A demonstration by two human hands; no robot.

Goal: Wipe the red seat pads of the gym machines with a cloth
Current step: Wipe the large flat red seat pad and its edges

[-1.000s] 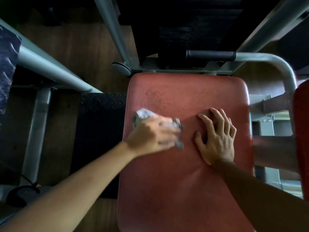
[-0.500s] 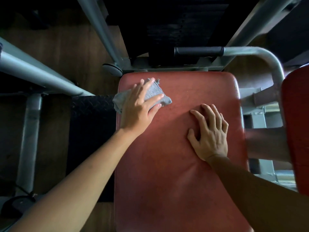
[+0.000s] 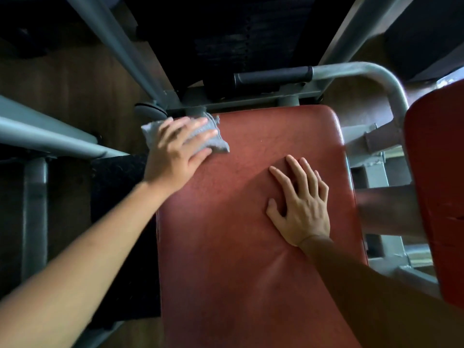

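Observation:
A long red seat pad [image 3: 238, 247] fills the middle of the view. My left hand [image 3: 175, 151] lies flat, fingers spread, on a grey cloth [image 3: 216, 140] at the pad's far left corner; part of the cloth hangs over the left edge. My right hand [image 3: 301, 204] rests palm down, fingers apart, on the pad's right half and holds nothing.
A second red pad [image 3: 437, 197] stands at the right edge. A grey bent handle with a black grip [image 3: 273, 77] runs beyond the pad's far end. Grey frame tubes [image 3: 50, 136] cross at left above a black floor mat [image 3: 118, 222] and wooden floor.
My left hand has carried the cloth from the pad's middle up to its far left corner and flattened on it. My right hand has stayed on the pad.

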